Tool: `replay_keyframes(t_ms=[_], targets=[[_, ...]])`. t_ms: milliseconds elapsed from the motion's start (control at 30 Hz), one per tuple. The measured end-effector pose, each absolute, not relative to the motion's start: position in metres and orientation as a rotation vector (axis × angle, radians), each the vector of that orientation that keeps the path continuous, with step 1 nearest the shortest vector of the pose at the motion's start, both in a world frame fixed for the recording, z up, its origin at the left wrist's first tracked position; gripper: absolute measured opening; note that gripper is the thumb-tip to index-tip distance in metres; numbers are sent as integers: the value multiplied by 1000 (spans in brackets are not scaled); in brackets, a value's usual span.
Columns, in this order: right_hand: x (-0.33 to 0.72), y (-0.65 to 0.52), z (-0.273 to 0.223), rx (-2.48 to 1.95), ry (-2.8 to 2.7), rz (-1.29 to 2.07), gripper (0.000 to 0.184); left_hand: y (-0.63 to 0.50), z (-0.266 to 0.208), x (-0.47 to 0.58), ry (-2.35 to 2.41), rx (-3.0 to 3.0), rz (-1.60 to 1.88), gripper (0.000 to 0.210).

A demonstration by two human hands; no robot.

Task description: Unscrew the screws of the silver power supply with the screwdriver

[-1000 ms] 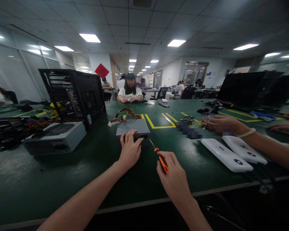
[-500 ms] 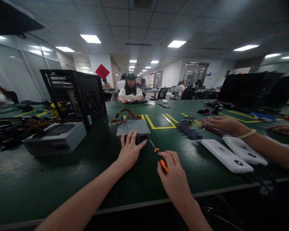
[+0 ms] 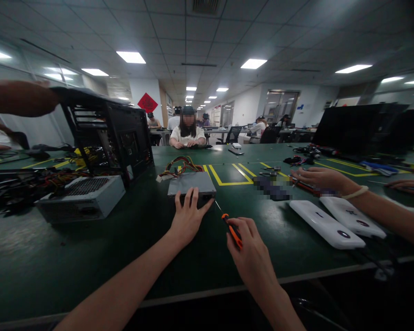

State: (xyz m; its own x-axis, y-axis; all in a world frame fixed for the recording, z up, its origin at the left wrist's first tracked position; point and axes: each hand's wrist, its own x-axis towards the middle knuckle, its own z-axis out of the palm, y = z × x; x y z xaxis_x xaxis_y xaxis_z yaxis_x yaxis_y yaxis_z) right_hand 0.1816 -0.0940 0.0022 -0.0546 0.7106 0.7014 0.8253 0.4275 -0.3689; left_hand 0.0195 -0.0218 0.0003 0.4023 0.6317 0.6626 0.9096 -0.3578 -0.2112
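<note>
Working at the near right corner of a grey power supply unit (image 3: 191,179), lying on the green table (image 3: 138,216) straight ahead, just beyond both hands. Steadying it with the left hand (image 3: 187,218), laid against the near face, fingers spread up to the top edge; bracing, not wrapping round. Gripping an orange-and-black screwdriver (image 3: 234,235) by the handle in the right hand (image 3: 250,241), fingers curled about it, shaft slanting away toward that corner. Cannot tell whether seated in a screw or merely close by; too small and dark.

Progress: judged to be mid-step, with tool brought to the corner. Seeing no cover lifted off this unit; reading the enclosure as intact on visible sides. Noting the cable bundle (image 3: 183,159) looped at the far side. Cannot make out any loose screws beside it. Cannot tell how many fasteners have been turned, nor which way. Judging as left: the work at this corner; not counting fasteners out of sight.
</note>
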Motion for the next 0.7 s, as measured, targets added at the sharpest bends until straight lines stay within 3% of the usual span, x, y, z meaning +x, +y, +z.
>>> replay_keyframes(t_ms=[700], targets=[[168,-98,4,-1221,-1834,-126,21,-22,0,16,-1293,-2162,-660,47]])
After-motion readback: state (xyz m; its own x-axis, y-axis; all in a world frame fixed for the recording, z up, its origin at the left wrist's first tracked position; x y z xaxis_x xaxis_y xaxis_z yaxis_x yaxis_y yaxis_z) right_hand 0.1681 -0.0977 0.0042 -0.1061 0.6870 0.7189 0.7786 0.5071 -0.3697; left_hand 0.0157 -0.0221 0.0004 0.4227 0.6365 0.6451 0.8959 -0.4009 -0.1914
